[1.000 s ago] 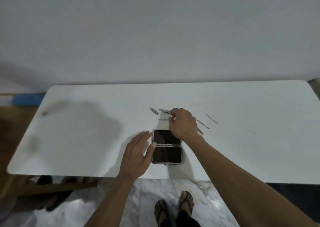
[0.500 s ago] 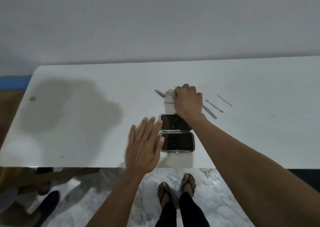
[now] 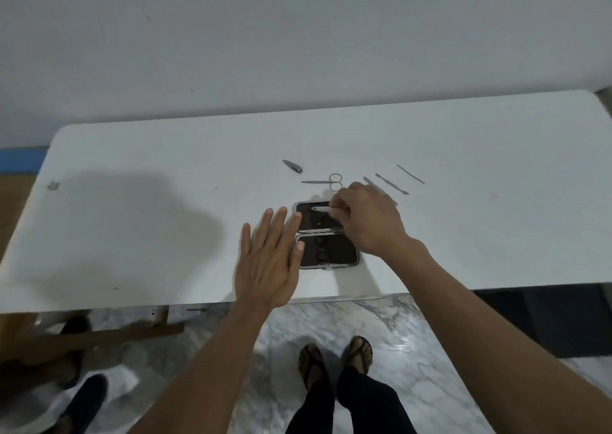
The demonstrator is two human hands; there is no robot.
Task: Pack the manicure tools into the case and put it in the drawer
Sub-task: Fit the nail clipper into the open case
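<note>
A small black case [image 3: 326, 247] with a metal rim lies open flat near the table's front edge. My right hand [image 3: 367, 221] pinches a slim silver tool [image 3: 320, 208] and holds it over the case's far half. My left hand [image 3: 270, 254] is flat with fingers spread, its fingertips resting at the case's left side. Beyond the case lie a nail clipper [image 3: 292, 166], small scissors [image 3: 326, 181], a thin double-ended pusher [image 3: 391, 183], a needle-like stick [image 3: 410, 174] and another tool [image 3: 370, 181] partly hidden by my right hand.
The white table [image 3: 165, 221] stands against a plain wall. A small scrap [image 3: 52, 185] lies at its far left. Below the front edge are marble floor, my sandalled feet [image 3: 334, 360], a wooden frame [image 3: 99, 334] and dark shoes at the left.
My right hand lifted a slim silver tool from beside the scissors and brought it back over the case's far half. My left hand stayed at the case's left side.
</note>
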